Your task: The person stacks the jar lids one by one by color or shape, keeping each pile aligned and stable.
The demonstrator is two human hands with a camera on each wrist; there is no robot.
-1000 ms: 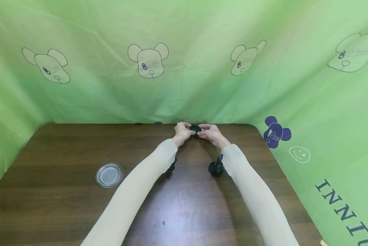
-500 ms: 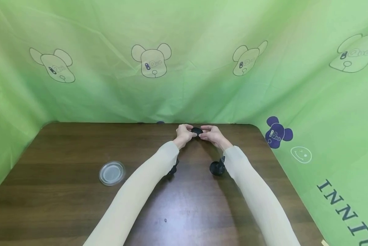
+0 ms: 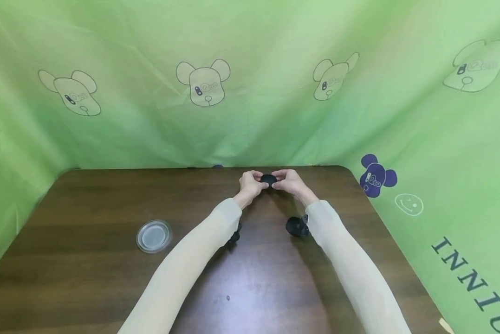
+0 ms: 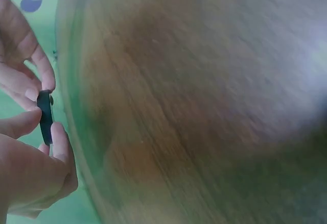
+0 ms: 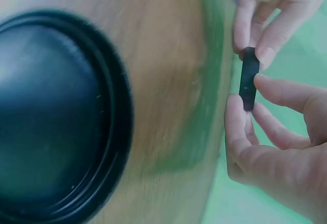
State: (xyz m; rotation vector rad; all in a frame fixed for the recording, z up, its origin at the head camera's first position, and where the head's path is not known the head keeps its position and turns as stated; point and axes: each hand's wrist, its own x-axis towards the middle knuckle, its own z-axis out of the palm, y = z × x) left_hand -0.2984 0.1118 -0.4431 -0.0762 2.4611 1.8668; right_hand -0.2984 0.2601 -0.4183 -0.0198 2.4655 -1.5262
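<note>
Near the table's far edge, my left hand point(image 3: 251, 183) and right hand point(image 3: 290, 181) hold a small, flat black disc point(image 3: 269, 180) between them. The left wrist view catches the disc point(image 4: 45, 117) nearly edge-on, with a small dark bump on one face. There my left thumb and fingers point(image 4: 60, 140) pinch its lower end, while fingers of the right hand hold the upper end. From the right wrist, the disc point(image 5: 249, 78) looks like a narrow dark slab, gripped by my right hand point(image 5: 281, 142) below and my left hand point(image 5: 281, 9) above.
A round, clear dish-like piece point(image 3: 154, 236) lies on the brown wooden table point(image 3: 87, 273) at left. A dark round object point(image 3: 295, 227) is beside the right wrist; a rimmed black round shape point(image 5: 110, 117) looms close in the right wrist view. A green printed curtain point(image 3: 250, 116) borders the table.
The disc and both hands stay close together, shifting only slightly in view, and a little more of the disc's face shows. The whole scene drifts slightly as the head camera moves.
</note>
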